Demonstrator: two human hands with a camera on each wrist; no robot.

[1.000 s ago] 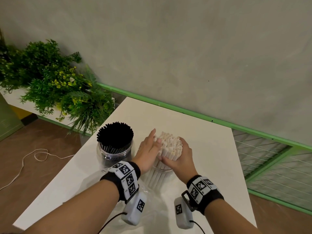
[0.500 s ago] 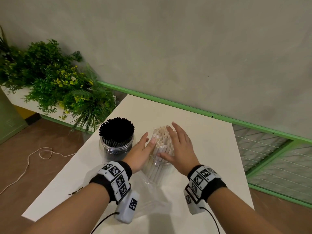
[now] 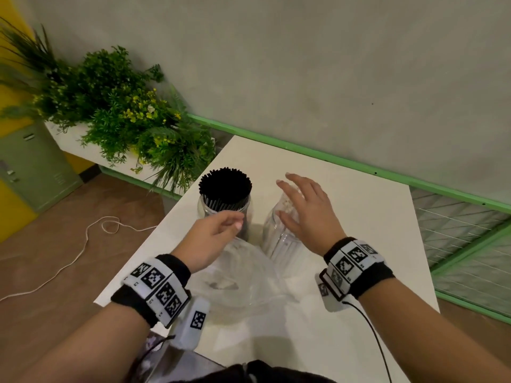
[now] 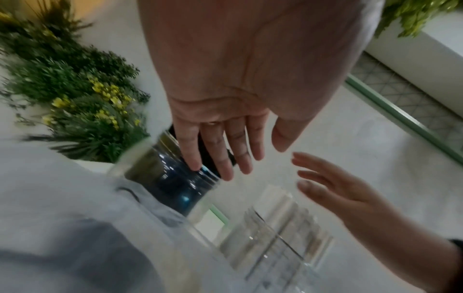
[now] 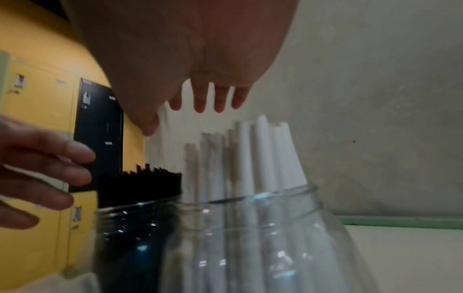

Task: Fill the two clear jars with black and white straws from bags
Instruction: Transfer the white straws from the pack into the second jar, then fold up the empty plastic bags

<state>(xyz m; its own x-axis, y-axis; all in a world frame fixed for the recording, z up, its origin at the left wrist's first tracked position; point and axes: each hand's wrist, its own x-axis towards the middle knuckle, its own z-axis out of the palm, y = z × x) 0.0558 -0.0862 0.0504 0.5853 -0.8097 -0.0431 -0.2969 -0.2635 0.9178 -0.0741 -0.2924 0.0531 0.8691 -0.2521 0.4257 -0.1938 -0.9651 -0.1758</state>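
Observation:
Two clear jars stand side by side on the white table (image 3: pixel 373 217). The left jar (image 3: pixel 206 210) is packed with black straws (image 3: pixel 224 186). The right jar (image 3: pixel 276 244) holds white straws (image 5: pixel 250 154), whose tops my right hand (image 3: pixel 289 200) partly hides in the head view. That hand hovers just above them, fingers (image 5: pixel 200 103) spread and holding nothing. My left hand (image 3: pixel 235 221) floats in front of the black-straw jar (image 4: pixel 175 178) with relaxed, nearly straight fingers (image 4: pixel 220 158), touching nothing I can see. An empty clear plastic bag (image 3: pixel 240 277) lies below my left wrist.
Green plants with yellow flowers (image 3: pixel 124 114) fill a planter left of the table. A green rail (image 3: pixel 331 161) runs along the grey wall behind. A white cord (image 3: pixel 83 244) lies on the brown floor, and a wire-mesh panel (image 3: pixel 456 239) stands to the right.
Both hands have come off the white straw bundle. The left hand drew back and left toward the black-straw jar; the right hand lifted with fingers spread. The straws now stand in the jar unheld.

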